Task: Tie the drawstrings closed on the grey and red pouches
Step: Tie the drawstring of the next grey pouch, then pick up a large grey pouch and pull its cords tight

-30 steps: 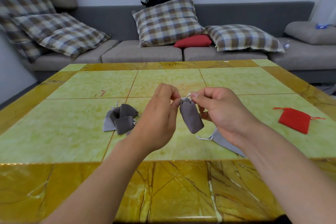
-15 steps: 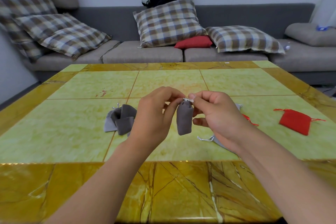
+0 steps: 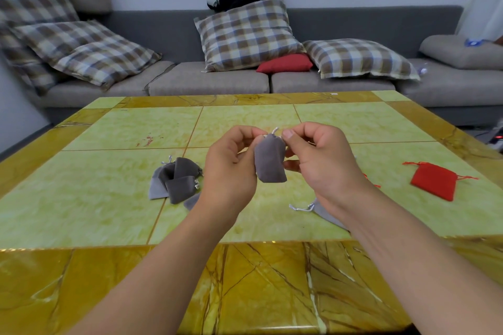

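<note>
Hidden and partial items: a grey pouch [image 3: 325,213] lies on the table [image 3: 109,204] under the right forearm, with only its near edge and a loop of pale cord showing; a scrap of red cord [image 3: 370,182] shows just beyond the right wrist, and what it belongs to is covered by the hand; a small grey corner [image 3: 192,201] shows beside the left wrist, the rest of it hidden; both forearms are cut off by the lower frame edge; the knot area at the mouth of the held pouch is too small to make out.

Held item: a grey pouch [image 3: 270,160] hangs in the air between the two hands, above the middle of the table; its mouth is gathered to a narrow neck at the top, its body widens to a flat lower edge, and a short pale cord end [image 3: 275,130] sticks up from the neck; the fabric is a matt, felt-like grey.

Hands: the left hand [image 3: 231,163] pinches the neck of the pouch from the left with curled fingers; the right hand [image 3: 317,162] pinches it from the right between thumb and forefinger, with its lower fingers touching the side of the pouch.

Other items: a pile of grey pouches [image 3: 175,178] lies left of the hands, overlapping one another; a red pouch [image 3: 433,181] lies flat, well apart to the right, its red cords trailing from both sides.
</note>
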